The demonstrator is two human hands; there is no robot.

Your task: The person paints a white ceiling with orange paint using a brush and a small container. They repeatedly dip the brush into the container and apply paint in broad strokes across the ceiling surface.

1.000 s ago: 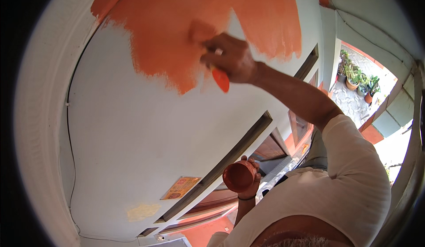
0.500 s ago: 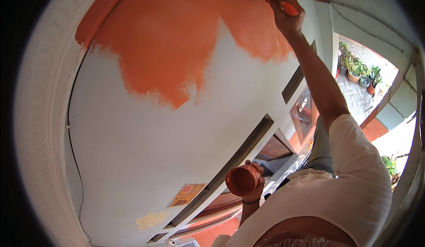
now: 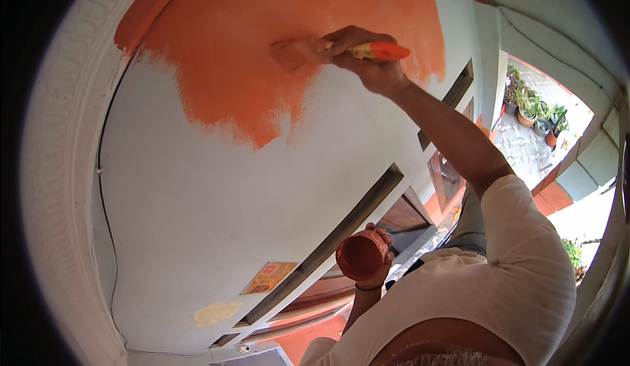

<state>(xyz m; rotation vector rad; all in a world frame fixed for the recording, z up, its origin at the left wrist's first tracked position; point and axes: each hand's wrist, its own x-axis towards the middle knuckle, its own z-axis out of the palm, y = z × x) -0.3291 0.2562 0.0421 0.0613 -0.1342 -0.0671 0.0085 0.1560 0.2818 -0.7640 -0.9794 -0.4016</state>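
My right hand (image 3: pixel 364 61) is closed round a paintbrush (image 3: pixel 387 51) with a red-tipped handle, its bristles on the orange-painted patch (image 3: pixel 223 51) of the white wall (image 3: pixel 184 195), near the patch's lower edge. My left hand (image 3: pixel 380 264) grips a small round reddish-brown pot (image 3: pixel 361 254), coated with paint, its open top facing the camera. The pot is held low, beside a dark recessed strip (image 3: pixel 348 225) in the wall.
A dark cable (image 3: pixel 100 149) runs down the left side beside white moulding (image 3: pixel 56 169). An orange sticker (image 3: pixel 268 277) and a pale yellow patch (image 3: pixel 215 312) are low on the wall. At right are potted plants (image 3: pixel 528 107) on paving, beyond an opening.
Half a second ago my right hand was high at upper right; it has swept left and down, the brush now lying more horizontally. My left hand with the pot has barely moved.
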